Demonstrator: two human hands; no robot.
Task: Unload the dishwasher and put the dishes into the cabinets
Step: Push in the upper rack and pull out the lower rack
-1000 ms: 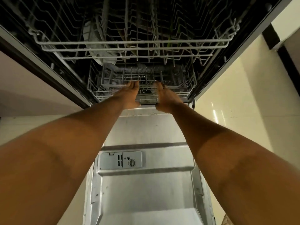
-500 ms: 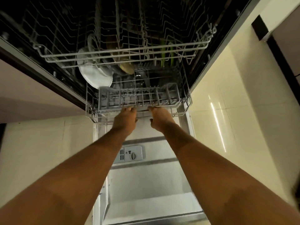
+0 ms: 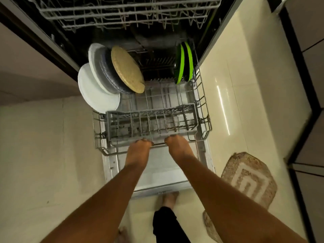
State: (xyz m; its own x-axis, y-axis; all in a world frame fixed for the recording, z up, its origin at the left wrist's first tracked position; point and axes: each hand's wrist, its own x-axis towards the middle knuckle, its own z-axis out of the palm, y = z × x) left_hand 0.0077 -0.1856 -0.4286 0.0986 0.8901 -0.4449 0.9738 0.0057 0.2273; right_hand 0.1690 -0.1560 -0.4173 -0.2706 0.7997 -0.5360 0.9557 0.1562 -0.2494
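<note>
The lower rack (image 3: 204, 109) is slid out over the open dishwasher door (image 3: 163, 178). My left hand (image 3: 137, 152) and my right hand (image 3: 178, 147) both grip the rack's front wire, fingers curled over it. White plates (image 3: 95, 91) stand at the rack's left, then a grey plate (image 3: 107, 74) and a tan round plate (image 3: 127, 69). Green plates (image 3: 184, 63) stand on edge at the back right. A grey cutlery basket (image 3: 152, 120) sits just behind my hands.
The upper rack (image 3: 126, 13) hangs above, still inside the machine. A woven mat (image 3: 249, 179) lies on the tiled floor at the right. Cabinet fronts (image 3: 308, 85) line the right edge. My feet (image 3: 169, 199) stand by the door's front edge.
The lower rack has slid out of the machine toward me, both hands pulling its front wire. The plates, mostly hidden inside before, now stand in view.
</note>
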